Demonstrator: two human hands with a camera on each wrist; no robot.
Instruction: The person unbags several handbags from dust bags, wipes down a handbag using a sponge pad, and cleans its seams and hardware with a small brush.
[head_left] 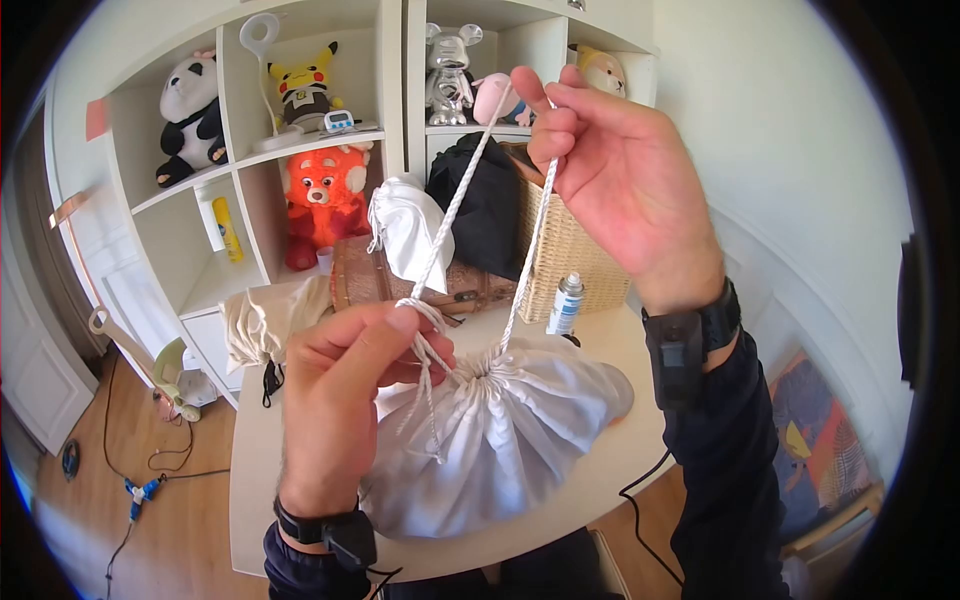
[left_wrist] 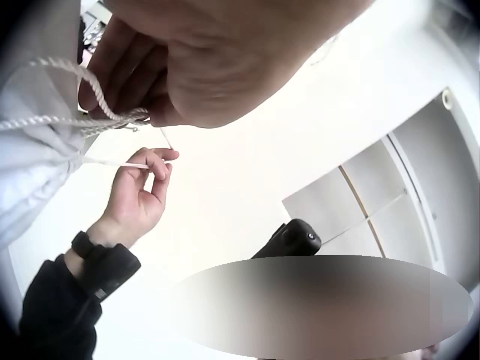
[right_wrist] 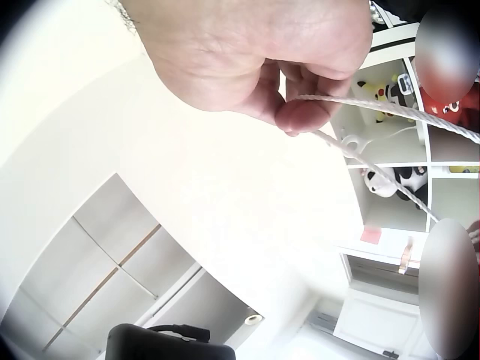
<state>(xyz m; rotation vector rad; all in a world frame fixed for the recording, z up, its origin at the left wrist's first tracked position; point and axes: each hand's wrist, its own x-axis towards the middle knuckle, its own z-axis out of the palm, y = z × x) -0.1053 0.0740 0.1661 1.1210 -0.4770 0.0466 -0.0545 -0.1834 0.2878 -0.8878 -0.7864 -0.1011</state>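
A white drawstring bag (head_left: 500, 450) lies on the tabletop (head_left: 255, 480), in front of the person, its gathered mouth turned up towards both hands and its cloth spreading out in folds. From the mouth a white cord (head_left: 458, 200) rises in two strands that draw together towards the top, like a narrow upside-down V leaning slightly to the right.

The relation that matters is the line of that cord: its long axis climbs from the mouth to the right hand (head_left: 620, 170), which sits high above the bag, its fingers pinching the top of the loop. The left hand (head_left: 340, 390) is much nearer the bag, just left of the mouth; its thumb and fingers grip the knot (head_left: 425, 310) at the foot of the left strand, and loose ends hang down over the cloth. The right strand runs straight from the mouth up to the right hand.

Beyond the bag stand a spray can (head_left: 565, 305) and a wicker basket (head_left: 575, 255). A small white pouch (head_left: 410, 230) rests on a brown chest (head_left: 355, 275), with shelves of soft toys behind.
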